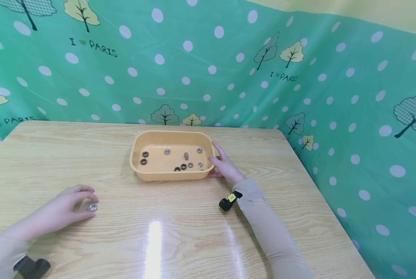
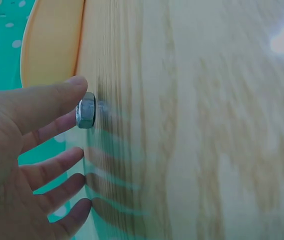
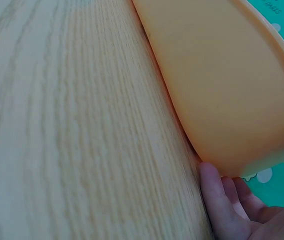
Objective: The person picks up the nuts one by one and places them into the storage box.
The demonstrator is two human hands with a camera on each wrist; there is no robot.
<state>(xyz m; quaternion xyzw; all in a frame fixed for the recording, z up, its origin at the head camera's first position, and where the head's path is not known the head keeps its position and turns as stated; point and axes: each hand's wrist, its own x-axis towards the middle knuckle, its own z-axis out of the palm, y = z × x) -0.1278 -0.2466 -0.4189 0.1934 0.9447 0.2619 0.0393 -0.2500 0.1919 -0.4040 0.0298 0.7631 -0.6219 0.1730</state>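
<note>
A silvery hex nut (image 1: 92, 207) sits on the wooden table between the thumb and index finger of my left hand (image 1: 66, 209). In the left wrist view the nut (image 2: 86, 110) stands just beyond the thumb tip, and the other fingers are spread, loosely bent. At the back of the table, my right hand (image 1: 225, 167) holds the right end of a peach plastic tray (image 1: 173, 176), one digit over its rim. The right wrist view shows fingertips against the tray's lower outer wall (image 3: 227, 100). Several nuts, some silvery and some dark, lie scattered inside the tray.
The light wood table (image 1: 180, 217) carries bright glare streaks near its front. A green dotted cloth (image 1: 208, 85) with printed trees hangs behind it and along the right side. A black wrist camera (image 1: 229, 201) is strapped to each arm.
</note>
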